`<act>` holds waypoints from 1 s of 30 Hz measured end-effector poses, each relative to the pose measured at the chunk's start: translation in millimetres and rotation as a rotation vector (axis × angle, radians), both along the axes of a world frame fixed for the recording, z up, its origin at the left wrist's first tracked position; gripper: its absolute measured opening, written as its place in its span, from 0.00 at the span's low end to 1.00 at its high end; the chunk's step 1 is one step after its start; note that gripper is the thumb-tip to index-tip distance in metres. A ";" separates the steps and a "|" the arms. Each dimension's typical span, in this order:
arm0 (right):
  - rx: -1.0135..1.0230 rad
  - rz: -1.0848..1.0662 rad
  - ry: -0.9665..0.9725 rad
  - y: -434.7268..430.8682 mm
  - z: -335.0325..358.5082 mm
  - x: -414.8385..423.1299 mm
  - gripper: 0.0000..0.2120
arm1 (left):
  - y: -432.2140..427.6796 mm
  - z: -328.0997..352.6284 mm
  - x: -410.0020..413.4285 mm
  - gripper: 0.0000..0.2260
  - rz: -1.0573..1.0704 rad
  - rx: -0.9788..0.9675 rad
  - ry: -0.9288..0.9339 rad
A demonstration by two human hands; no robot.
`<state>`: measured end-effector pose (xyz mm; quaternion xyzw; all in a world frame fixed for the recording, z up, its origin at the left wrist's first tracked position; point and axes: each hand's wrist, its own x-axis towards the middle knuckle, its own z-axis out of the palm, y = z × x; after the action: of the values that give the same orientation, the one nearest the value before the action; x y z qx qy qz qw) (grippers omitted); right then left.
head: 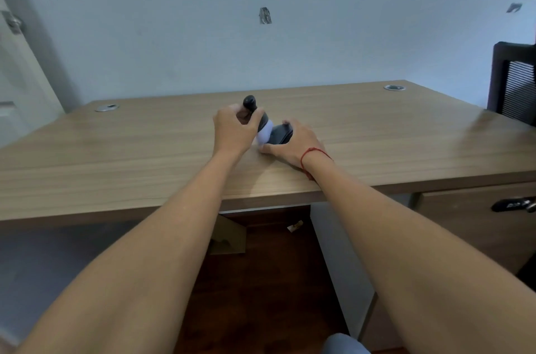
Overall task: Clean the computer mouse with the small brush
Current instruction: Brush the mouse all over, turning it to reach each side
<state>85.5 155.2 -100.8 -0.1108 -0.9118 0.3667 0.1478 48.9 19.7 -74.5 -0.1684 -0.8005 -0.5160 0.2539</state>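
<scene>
Forearms: both stretched out over table [116, 156].
Right hand [293, 142]: grip closed on mouse [280, 133], pinning it to table mid-surface.
Left hand [235, 130]: grip wrapped round brush [259, 121], bristles on mouse.

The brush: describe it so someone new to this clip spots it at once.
Start at the wooden desk and follow the arms to its middle. The left hand has its grip on the brush, tilted beside the black mouse. Its dark knobbed handle and white bristles set it apart.
</scene>
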 end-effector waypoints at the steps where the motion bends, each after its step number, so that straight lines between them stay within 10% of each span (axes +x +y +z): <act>1: -0.009 0.001 0.007 0.6 -0.4 -0.4 0.46 | 2.0 -0.2 2.1 0.10 -0.024 0.042 -0.023; 14: 0.077 -0.026 0.032 -2.0 -2.2 2.7 0.43 | 1.3 -4.6 -5.9 0.10 0.159 -0.273 -0.083; 19: 0.036 -0.008 0.030 0.6 -1.8 -1.5 0.40 | 2.2 3.3 -0.8 0.08 -0.019 0.083 -0.098; 30: -0.054 0.078 0.002 2.3 -3.1 -1.2 0.41 | 13.2 19.7 2.2 0.08 -0.021 -0.203 -0.060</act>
<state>84.3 157.5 -103.9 -0.0786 -0.9050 0.3969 0.1312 51.1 32.9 -54.8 -0.1861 -0.8541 -0.4398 0.2057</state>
